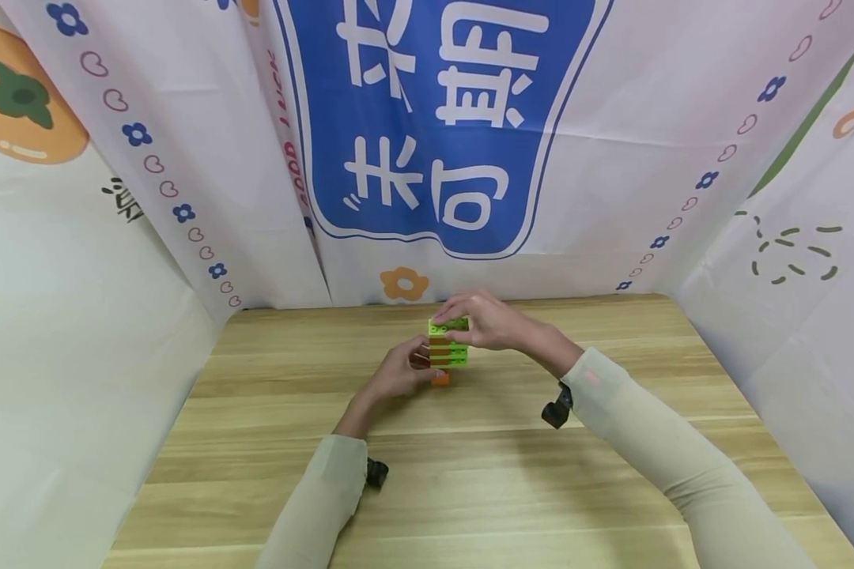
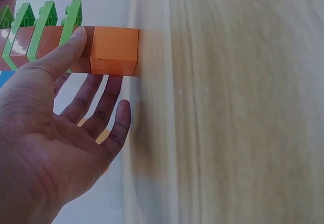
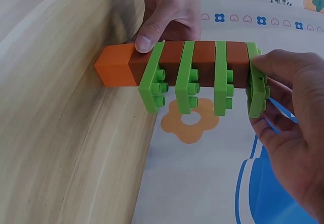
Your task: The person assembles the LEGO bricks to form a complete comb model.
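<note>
A tower of toy building bricks (image 1: pixel 439 348) stands upright on the wooden table. Its base is an orange brick (image 2: pixel 115 44); above that, brown bricks (image 3: pixel 205 52) alternate with flat green studded bricks (image 3: pixel 186 77) that jut out to one side. My left hand (image 1: pixel 397 371) steadies the lower part, thumb on the lowest brown brick and fingers around the far side. At the top, my right hand (image 1: pixel 494 322) pinches the uppermost green brick (image 3: pixel 257 95) between thumb and fingers. This brick lies against the highest brown one, its studs partly hidden by the fingers.
The wood-grain table (image 1: pixel 470 490) reaches back to a printed cloth wall (image 1: pixel 576 276), which rises close behind the tower. White printed cloth (image 1: pixel 78 316) also borders the left and right sides. A small black camera (image 1: pixel 557 411) sits at the right wrist.
</note>
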